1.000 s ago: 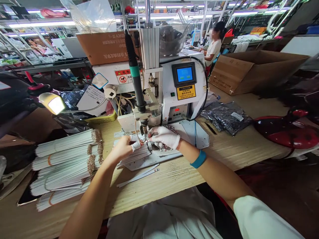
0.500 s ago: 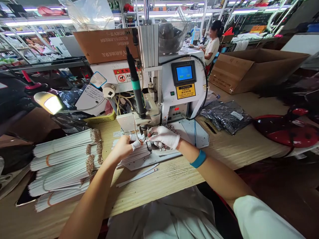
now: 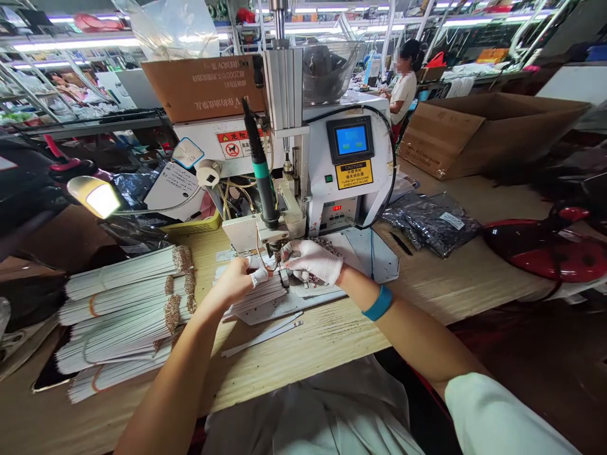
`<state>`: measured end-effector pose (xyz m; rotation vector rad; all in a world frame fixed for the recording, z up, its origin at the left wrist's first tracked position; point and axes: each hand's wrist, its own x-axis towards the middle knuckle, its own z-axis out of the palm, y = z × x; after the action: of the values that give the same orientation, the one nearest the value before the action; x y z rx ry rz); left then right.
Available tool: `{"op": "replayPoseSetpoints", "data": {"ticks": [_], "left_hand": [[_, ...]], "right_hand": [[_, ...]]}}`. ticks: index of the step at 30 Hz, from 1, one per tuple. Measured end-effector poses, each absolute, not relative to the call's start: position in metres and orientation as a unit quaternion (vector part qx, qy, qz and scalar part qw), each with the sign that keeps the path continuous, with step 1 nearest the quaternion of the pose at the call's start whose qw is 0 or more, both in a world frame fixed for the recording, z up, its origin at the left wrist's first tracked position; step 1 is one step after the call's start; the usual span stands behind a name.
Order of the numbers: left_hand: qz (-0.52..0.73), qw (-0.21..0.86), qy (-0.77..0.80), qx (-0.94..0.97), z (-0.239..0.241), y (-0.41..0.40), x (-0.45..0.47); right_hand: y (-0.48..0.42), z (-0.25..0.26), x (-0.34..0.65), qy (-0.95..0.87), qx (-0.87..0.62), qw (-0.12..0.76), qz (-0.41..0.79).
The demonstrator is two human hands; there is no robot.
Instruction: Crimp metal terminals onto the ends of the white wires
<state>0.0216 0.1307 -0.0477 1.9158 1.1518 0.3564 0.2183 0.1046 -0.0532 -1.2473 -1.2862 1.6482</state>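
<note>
A white bench machine with a blue screen and a black-and-green tool stands at the back of the wooden table. My left hand, with white finger covers, pinches thin white strips fanned out under the machine's head. My right hand wears a white glove and is closed on a small part right beside the head; I cannot make out what it is. The two hands almost touch.
Bundles of white strips with metal ends lie at the left. A lit lamp stands behind them. Dark plastic bags, a cardboard box and a red object are to the right. Another person sits far back.
Both hands stay in place at the machine's head. The black-and-green tool has shifted slightly between frames; the view has moved a little.
</note>
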Motion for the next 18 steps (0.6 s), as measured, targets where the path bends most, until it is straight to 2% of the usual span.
{"op": "replayPoseSetpoints", "data": {"ticks": [4, 10, 16, 18], "left_hand": [[0.15, 0.422, 0.463, 0.765, -0.039, 0.126, 0.019], [0.022, 0.423, 0.423, 0.801, -0.03, 0.112, 0.01], [0.017, 0.166, 0.483, 0.86, -0.04, 0.114, 0.013], [0.003, 0.126, 0.49, 0.863, -0.04, 0.117, 0.013]], "right_hand": [[0.111, -0.056, 0.231, -0.549, -0.483, 0.342, 0.59], [0.124, -0.058, 0.26, -0.711, -0.548, 0.328, 0.294], [0.126, -0.07, 0.248, -0.781, -0.539, 0.241, 0.203], [0.127, -0.072, 0.245, -0.792, -0.546, 0.212, 0.172]]}}
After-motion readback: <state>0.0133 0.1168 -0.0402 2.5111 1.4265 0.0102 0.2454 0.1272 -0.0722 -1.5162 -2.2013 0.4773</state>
